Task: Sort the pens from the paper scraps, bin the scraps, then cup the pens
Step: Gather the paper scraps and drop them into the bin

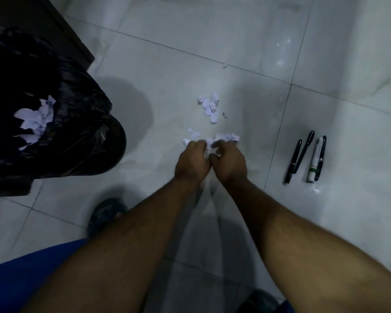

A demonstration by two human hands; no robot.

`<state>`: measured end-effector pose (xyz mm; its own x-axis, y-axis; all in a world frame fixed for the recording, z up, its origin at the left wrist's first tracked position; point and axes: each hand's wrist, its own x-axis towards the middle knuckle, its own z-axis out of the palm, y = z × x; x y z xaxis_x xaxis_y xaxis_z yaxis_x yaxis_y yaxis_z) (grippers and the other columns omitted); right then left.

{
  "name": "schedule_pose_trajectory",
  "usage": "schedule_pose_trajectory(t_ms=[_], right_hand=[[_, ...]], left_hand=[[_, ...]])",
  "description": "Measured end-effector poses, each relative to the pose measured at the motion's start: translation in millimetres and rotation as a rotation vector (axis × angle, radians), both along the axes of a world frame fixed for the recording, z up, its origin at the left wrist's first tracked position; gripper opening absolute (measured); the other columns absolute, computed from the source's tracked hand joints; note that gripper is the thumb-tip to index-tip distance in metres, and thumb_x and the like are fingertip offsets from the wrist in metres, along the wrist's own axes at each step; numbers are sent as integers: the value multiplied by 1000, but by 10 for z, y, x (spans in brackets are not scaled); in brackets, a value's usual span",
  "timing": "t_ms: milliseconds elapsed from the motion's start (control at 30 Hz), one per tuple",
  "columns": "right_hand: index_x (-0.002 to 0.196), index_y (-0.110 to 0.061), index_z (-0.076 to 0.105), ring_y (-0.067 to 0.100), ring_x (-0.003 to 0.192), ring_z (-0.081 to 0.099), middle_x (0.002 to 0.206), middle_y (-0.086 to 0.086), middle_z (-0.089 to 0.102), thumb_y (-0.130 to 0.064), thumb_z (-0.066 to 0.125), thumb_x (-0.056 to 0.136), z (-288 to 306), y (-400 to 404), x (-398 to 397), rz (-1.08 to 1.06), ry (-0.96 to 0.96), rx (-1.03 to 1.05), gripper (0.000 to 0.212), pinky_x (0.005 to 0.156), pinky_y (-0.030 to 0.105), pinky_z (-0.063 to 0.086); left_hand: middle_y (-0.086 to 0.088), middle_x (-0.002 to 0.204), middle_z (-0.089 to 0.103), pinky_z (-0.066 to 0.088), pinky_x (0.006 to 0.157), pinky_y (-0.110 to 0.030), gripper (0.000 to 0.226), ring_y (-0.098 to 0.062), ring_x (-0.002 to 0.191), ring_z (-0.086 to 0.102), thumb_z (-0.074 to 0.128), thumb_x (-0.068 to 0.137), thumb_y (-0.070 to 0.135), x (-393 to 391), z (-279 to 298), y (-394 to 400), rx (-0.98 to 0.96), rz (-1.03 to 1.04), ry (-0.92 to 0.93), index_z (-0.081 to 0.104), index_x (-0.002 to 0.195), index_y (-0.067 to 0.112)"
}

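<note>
STEP: binning scraps, by my read. Pens already sorted out; scraps partly binned; cupping not begun.

L hand (193, 160): on the floor (235, 41), fingers curled round the near scraps (227, 137), gathering. Touched R hand at the thumbs.

R hand (229, 163): same, fingers curled onto the same clump from the right side. How much paper each held: can't tell, fingers hid it.

Far scraps (210, 106): second loose pile, beyond the hands, apart from the near clump. A few tiny bits lay between the two piles; one stray bit (224, 65) lay further off by a tile joint.

Pens (305, 158): four approx., side by side on floor, well to the right of the hands, clear of all paper. One white w/ green band, rest dark.

CONTAINERS
- Bin (61, 141): left of hands, black liner, open top. Held a heap of white scraps (35, 122); no pens seen inside.
- Cup: not in view.

NEXT (judgement): lift the clump w/ both hands closed tight so nothing sheds, carry left over the bin, drop. Then far pile + strays. Small bits prob. need pinching one by one.
</note>
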<state>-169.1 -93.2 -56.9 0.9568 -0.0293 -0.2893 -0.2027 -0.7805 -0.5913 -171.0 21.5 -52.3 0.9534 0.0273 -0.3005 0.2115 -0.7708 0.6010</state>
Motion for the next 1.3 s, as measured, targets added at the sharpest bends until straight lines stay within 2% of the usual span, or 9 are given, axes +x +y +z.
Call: schedule_pose_trajectory(t_ms=[167, 300, 433, 600, 733, 833, 967, 1133, 1300], right_hand=[[121, -20, 61, 32, 100, 59, 116, 10, 61, -41, 69, 79, -6, -95, 114, -77, -276, -312, 48, 76, 34, 44], [146, -18, 42, 38, 116, 53, 136, 15, 49, -56, 70, 73, -145, -190, 40, -185, -65, -293, 87, 89, 43, 47], [142, -15, 48, 38, 107, 59, 129, 18, 50, -36, 67, 86, -131, -50, 290, -101, -40, -80, 63, 87, 39, 50], [122, -14, 63, 31, 103, 62, 118, 14, 59, -32, 59, 95, -113, -1, 572, -148, -37, 61, 33, 80, 25, 40], [137, -13, 54, 33, 114, 56, 128, 15, 54, -38, 72, 83, -133, -102, 790, -142, -150, 17, 62, 88, 34, 47], [151, -16, 35, 35, 125, 45, 140, 16, 44, -47, 75, 77, -128, -114, 1008, -41, -89, -70, 89, 95, 42, 45], [156, -21, 23, 39, 132, 39, 145, 19, 37, -50, 69, 81, -36, -134, 1406, 98, 91, -63, 93, 107, 45, 38], [142, -25, 51, 40, 121, 51, 127, 19, 51, -54, 62, 68, 41, -185, 1275, 268, 170, -99, 81, 101, 40, 45], [139, -20, 55, 38, 112, 55, 129, 13, 57, -68, 53, 60, 6, -337, 670, 122, -74, -184, 93, 89, 43, 48]], left_hand=[[-14, 120, 50, 50, 82, -40, 44, -36, 100, 58, 65, 82, 17, 145, 47, 101, 126, 63, -62, 52, 124, 15], [-11, 124, 42, 51, 86, -40, 71, -34, 104, 57, 79, 70, 33, 55, -16, 168, 148, 224, 18, 43, 129, 19], [-13, 120, 47, 54, 88, -38, 56, -34, 100, 60, 74, 74, 34, 305, -74, 21, 14, 271, 88, 53, 123, 15], [-17, 98, 62, 46, 68, -25, 34, -30, 85, 64, 59, 79, 38, 685, -107, -52, -170, 193, 70, 65, 97, 9], [-18, 113, 52, 47, 82, -26, 56, -22, 91, 56, 72, 75, 33, 928, -25, 113, -158, 32, -43, 59, 123, 8], [-20, 122, 44, 51, 94, -39, 75, -33, 105, 57, 80, 70, 28, 1209, 5, 184, -32, -76, -115, 48, 134, 6], [-21, 133, 39, 48, 102, -43, 85, -39, 121, 51, 78, 76, 33, 1556, 29, 107, 161, -242, 125, 34, 146, 14], [-21, 117, 54, 49, 90, -35, 45, -38, 107, 57, 69, 79, 19, 1341, 44, 162, 94, -389, 116, 60, 123, 10], [-19, 123, 50, 50, 91, -48, 73, -39, 110, 52, 70, 67, 32, 790, 23, 288, 132, -182, -65, 51, 136, 14]])
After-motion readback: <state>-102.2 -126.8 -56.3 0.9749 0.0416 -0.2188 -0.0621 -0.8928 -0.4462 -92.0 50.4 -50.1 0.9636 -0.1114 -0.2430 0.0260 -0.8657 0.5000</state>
